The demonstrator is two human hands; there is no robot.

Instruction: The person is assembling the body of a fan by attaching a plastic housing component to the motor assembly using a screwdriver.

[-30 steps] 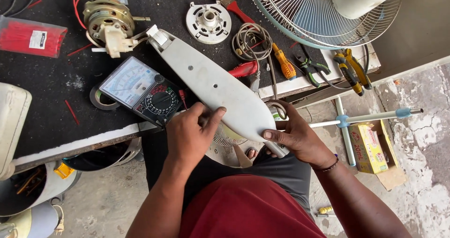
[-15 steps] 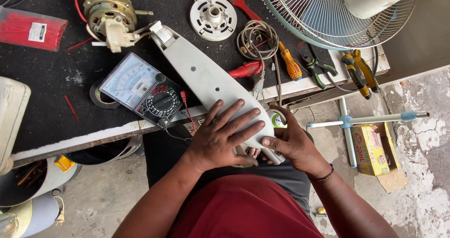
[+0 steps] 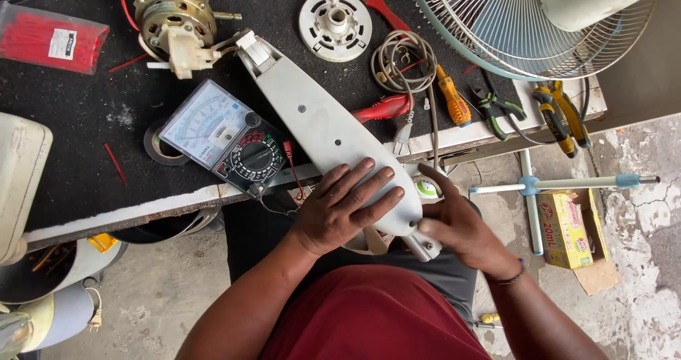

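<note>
Inspecting head view, single frame, with the grey fan housing as landmark throughout.

Landmark: grey fan housing point(image 3: 323, 129), a long tapered shell lying across the black bench edge point(image 3: 106, 222).
Long axis: diagonal, running from upper left on the bench to lower right over the person's lap.
Pointing: narrow end with white switch block point(image 3: 255, 48) faces up-left; broad rounded end faces down-right, overhanging the bench.
Left hand: left hand point(image 3: 340, 214) lies flat on the broad end of the housing, fingers spread and extended, pressing rather than gripping; nothing enclosed.
Right hand: right hand point(image 3: 457, 229) at the housing's lower right tip, fingers curled with fingertips touching its edge near a small metal fitting point(image 3: 424, 246); whether it pinches the fitting cannot be told.
Left of housing: analogue multimeter point(image 3: 227, 141), touching or just beside the housing's flank; a tape roll point(image 3: 159, 147) beyond it.
Above narrow end: fan motor point(image 3: 176, 16) with wires.
Right of housing: coiled cable point(image 3: 404, 58), red-handled tool point(image 3: 386, 108) just beside the flank, orange screwdriver point(image 3: 454, 101), pliers point(image 3: 560, 115).
Far upper right: fan guard point(image 3: 518, 30), well apart.
</note>
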